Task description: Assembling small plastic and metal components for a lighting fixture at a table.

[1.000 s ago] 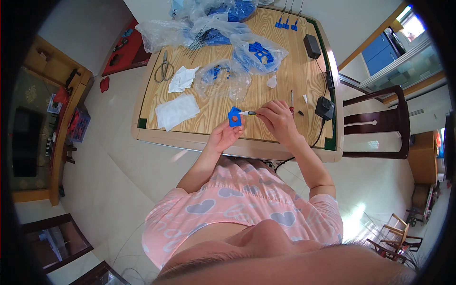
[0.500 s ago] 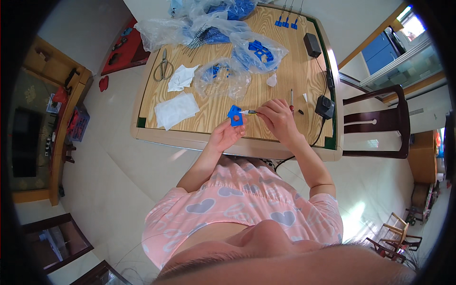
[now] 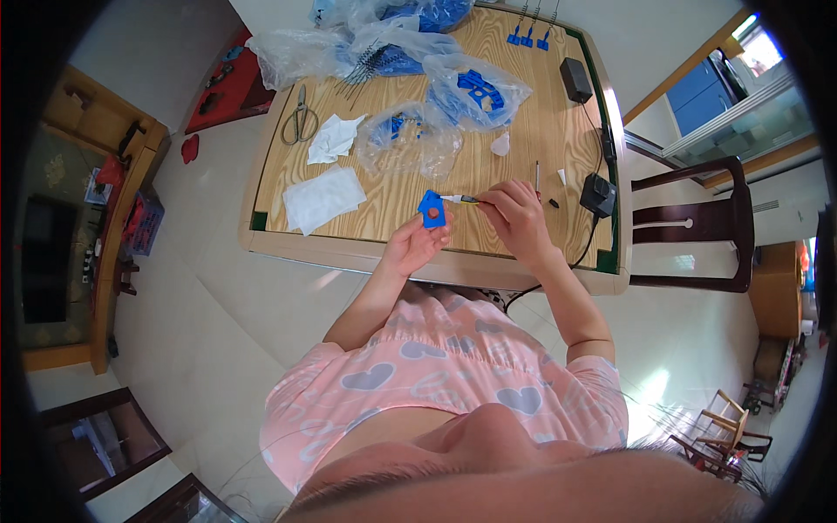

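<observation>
My left hand (image 3: 417, 245) is closed on a small flat blue plastic piece (image 3: 432, 219) with a round hole, held over the near edge of the table. Between the pinched fingers of my right hand (image 3: 516, 216) is a small slim tube with a white nozzle (image 3: 452, 199), apparently a glue tube. Its tip points left and reaches the upper right edge of the blue piece; whether it touches, I cannot tell. Nearest to the hands on the table is a clear plastic bag (image 3: 410, 144) with small blue parts inside.
On the wooden table (image 3: 288, 202) lie white sheets (image 3: 326, 200), a crumpled tissue (image 3: 335, 139), scissors (image 3: 300, 122) and a bag of blue parts (image 3: 479, 94). To the right are a screwdriver (image 3: 538, 180), a black box-shaped device (image 3: 597, 195) with a cable, and a black block (image 3: 575, 81).
The tube's nozzle has shifted slightly up along the blue piece, and my right hand has moved a little with it. My left hand stays almost in place.
</observation>
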A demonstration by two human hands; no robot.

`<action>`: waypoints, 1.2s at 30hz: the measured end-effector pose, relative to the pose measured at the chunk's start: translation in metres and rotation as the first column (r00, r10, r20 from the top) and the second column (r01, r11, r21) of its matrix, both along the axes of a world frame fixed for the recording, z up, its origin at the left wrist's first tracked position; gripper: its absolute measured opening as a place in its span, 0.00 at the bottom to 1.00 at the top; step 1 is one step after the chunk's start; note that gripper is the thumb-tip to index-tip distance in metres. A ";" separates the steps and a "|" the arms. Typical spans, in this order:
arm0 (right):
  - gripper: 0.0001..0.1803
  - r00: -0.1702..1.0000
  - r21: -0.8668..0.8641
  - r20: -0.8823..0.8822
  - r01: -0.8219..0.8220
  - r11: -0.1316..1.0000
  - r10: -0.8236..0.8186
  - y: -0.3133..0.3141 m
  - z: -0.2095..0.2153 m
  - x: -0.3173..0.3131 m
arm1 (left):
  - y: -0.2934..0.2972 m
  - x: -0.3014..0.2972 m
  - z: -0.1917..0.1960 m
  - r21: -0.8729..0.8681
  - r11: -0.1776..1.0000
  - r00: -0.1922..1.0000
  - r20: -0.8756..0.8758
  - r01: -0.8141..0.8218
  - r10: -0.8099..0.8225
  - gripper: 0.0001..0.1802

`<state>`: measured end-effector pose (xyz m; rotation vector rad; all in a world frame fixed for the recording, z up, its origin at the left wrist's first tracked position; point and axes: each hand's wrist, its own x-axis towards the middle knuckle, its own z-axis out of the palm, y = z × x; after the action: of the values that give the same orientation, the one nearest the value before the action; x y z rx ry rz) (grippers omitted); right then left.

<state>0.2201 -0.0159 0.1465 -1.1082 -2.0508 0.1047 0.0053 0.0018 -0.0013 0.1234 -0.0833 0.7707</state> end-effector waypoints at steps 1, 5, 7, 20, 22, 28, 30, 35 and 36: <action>0.05 1.000 -0.009 -0.009 0.006 1.000 -0.007 -0.002 0.000 0.000 | 0.000 0.000 0.000 -0.008 1.000 1.000 -0.019 -0.013 0.013 0.27; 0.05 1.000 -0.013 0.012 0.014 1.000 -0.013 -0.003 -0.002 0.000 | -0.001 -0.001 -0.002 -0.009 1.000 0.998 -0.054 -0.022 0.022 0.26; 0.05 1.000 -0.020 0.030 0.005 1.000 -0.004 -0.002 -0.004 0.000 | -0.001 0.001 -0.001 -0.017 1.000 1.000 -0.014 -0.004 0.004 0.25; 0.06 0.998 -0.035 0.024 -0.050 0.998 0.051 0.003 -0.012 -0.012 | -0.004 0.006 -0.001 0.020 1.000 0.999 -0.042 -0.016 0.017 0.19; 0.06 0.998 -0.032 0.024 -0.062 0.998 0.063 0.004 -0.012 -0.015 | -0.004 0.006 -0.003 0.006 1.000 0.999 -0.047 -0.017 0.017 0.19; 0.06 0.999 -0.034 -0.041 -0.020 0.999 0.018 0.004 -0.006 -0.011 | -0.001 0.004 -0.001 0.035 0.999 0.999 -0.040 -0.017 0.018 0.21; 0.06 0.999 -0.039 -0.048 0.001 0.999 -0.003 0.003 -0.006 -0.008 | -0.001 0.001 -0.002 0.025 0.999 0.999 -0.040 -0.027 0.028 0.22; 0.06 0.999 -0.065 -0.044 0.015 0.998 -0.017 -0.002 -0.009 -0.005 | -0.001 -0.001 0.003 -0.021 0.999 0.997 -0.073 -0.035 0.033 0.25; 0.06 0.999 -0.064 -0.044 0.015 0.998 -0.018 -0.002 -0.010 -0.005 | -0.001 -0.001 0.003 -0.029 0.999 0.996 -0.080 -0.040 0.038 0.25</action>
<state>0.2147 -0.0182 0.1365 -1.1514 -2.0109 0.1860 0.0044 0.0007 0.0015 0.1270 0.0066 0.8046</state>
